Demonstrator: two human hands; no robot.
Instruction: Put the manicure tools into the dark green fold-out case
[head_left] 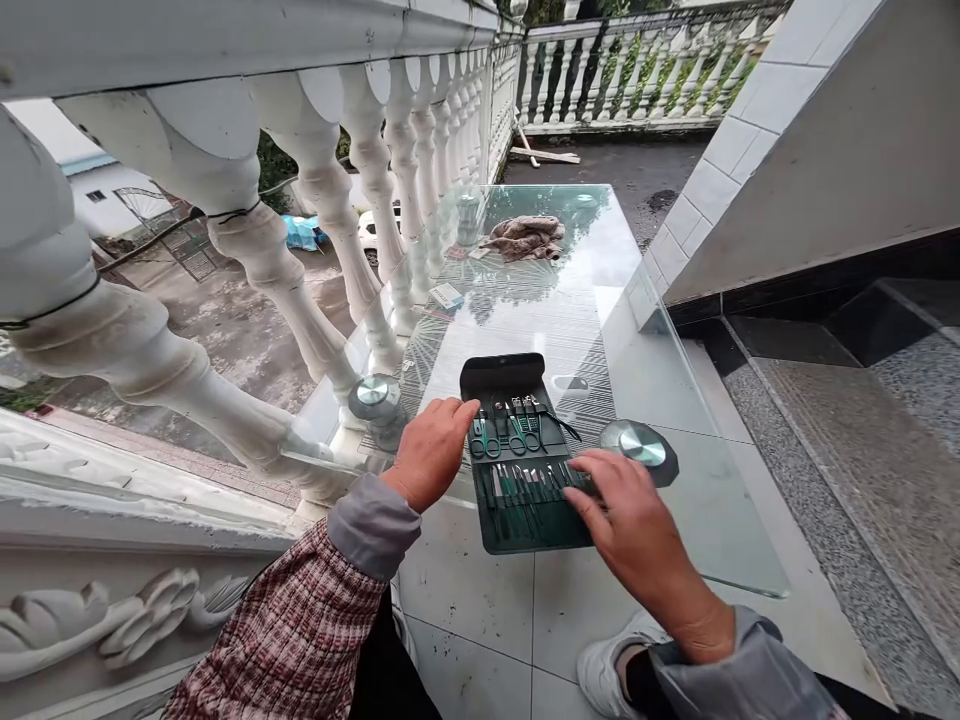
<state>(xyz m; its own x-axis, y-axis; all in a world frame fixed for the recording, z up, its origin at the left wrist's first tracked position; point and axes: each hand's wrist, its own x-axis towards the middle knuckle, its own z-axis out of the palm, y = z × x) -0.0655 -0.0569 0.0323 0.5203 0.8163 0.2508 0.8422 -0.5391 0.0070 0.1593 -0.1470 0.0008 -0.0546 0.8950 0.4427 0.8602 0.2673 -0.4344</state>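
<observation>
A dark green manicure set case (525, 535) lies unfolded on the glass table, its top flap (501, 375) raised at the far end. Scissors (484, 447), nail clippers (519, 405) and other tools sit in its upper row. Several slim metal tools (517, 482) fill the lower row. My left hand (435, 445) grips the case's left edge with curled fingers. Over the right edge, by the lower row, is my right hand (630, 510), thumb and forefinger apart with nothing visible between them; its other fingers are partly hidden.
The glass table (675, 400) stands on round metal-capped supports. A crumpled brown cloth (525, 238) and a small blue-white packet (447, 296) lie farther back. White balusters (281, 280) line the left; stone steps (840, 400) are on the right.
</observation>
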